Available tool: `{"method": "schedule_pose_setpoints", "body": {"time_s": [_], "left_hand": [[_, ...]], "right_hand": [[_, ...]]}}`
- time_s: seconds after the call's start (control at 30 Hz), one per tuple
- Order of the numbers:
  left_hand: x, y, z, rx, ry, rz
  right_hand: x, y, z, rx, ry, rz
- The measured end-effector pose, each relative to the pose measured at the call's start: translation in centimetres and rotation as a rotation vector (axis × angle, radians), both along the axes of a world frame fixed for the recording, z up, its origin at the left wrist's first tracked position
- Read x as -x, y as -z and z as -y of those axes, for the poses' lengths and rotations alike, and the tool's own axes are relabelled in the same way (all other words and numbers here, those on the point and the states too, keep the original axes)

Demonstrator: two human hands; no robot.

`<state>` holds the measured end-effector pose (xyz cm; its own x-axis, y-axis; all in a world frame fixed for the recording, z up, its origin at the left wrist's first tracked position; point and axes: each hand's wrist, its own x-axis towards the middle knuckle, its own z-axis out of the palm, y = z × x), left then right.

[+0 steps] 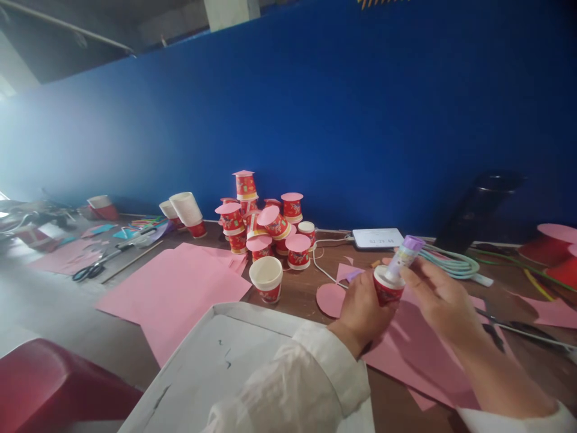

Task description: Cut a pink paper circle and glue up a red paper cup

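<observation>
My left hand point(363, 310) is wrapped round a small red paper cup point(388, 290), its pale end facing up. In my right hand point(437, 294) is a glue stick point(404, 258) with a purple end, gripped between thumb and fingers. The glue stick's lower end meets the pale end of the cup, and I cannot tell whether its cap is on. A pink paper disc point(330, 299) lies just left of my left hand. Beneath both hands is a sheet of pink paper point(419, 355).
Red paper cups with pink discs point(274, 222) stand piled against the blue partition point(315, 108). A phone point(377, 239) with a cable, a black bottle point(478, 210) and scissors point(90, 267) lie about the table. A white box lid point(216, 361) sits in front, beside a red stool point(63, 385).
</observation>
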<state>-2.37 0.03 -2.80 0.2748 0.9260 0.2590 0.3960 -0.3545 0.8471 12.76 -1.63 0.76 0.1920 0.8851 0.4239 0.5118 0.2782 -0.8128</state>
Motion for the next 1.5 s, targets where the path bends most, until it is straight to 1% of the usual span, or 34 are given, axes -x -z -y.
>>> {"method": "schedule_pose_setpoints", "body": {"time_s": [0.1, 0.17, 0.37, 0.6, 0.7, 0.8, 0.9, 1.0, 1.07, 1.23, 1.37, 1.43, 1.5], "left_hand": [[0.0, 0.1, -0.1, 0.004, 0.001, -0.022], [0.1, 0.1, -0.1, 0.009, 0.005, -0.041], [0.1, -0.1, 0.0, 0.007, 0.007, -0.053], [0.2, -0.1, 0.0, -0.023, 0.039, -0.041], [0.1, -0.1, 0.0, 0.005, 0.019, -0.026], [0.1, -0.2, 0.1, 0.013, 0.016, 0.002], [0.2, -0.2, 0.1, 0.003, 0.021, 0.008], [0.2, -0.2, 0.1, 0.011, 0.015, -0.019], [0.3, -0.2, 0.1, 0.025, 0.015, -0.031], [0.2, -0.3, 0.2, 0.033, 0.008, -0.015], [0.1, -0.2, 0.1, 0.018, 0.014, 0.017], [0.1, -0.1, 0.0, 0.011, 0.022, 0.023], [0.1, 0.0, 0.0, 0.014, 0.023, 0.029]], "right_hand": [[-0.3, 0.7, -0.4, -0.001, -0.051, 0.067], [-0.3, 1.0, -0.6, -0.011, -0.047, 0.13], [0.5, 0.6, -0.6, -0.074, 0.032, 0.259], [1.4, 0.3, -0.8, -0.142, 0.13, 0.307], [1.1, 0.5, -0.9, -0.144, 0.209, 0.274], [0.5, 0.4, -0.6, -0.111, 0.244, 0.152], [0.2, 0.1, -0.2, -0.079, 0.172, 0.093], [0.4, 0.0, -0.1, -0.09, 0.089, 0.156], [0.5, 0.2, -0.3, -0.097, 0.076, 0.198], [0.6, 0.2, -0.4, -0.103, 0.169, 0.216], [0.3, -0.9, 0.1, -0.088, 0.265, 0.079], [-0.1, -1.2, 0.4, -0.072, 0.273, 0.001], [-0.4, -1.3, 0.7, -0.052, 0.236, -0.008]]}}
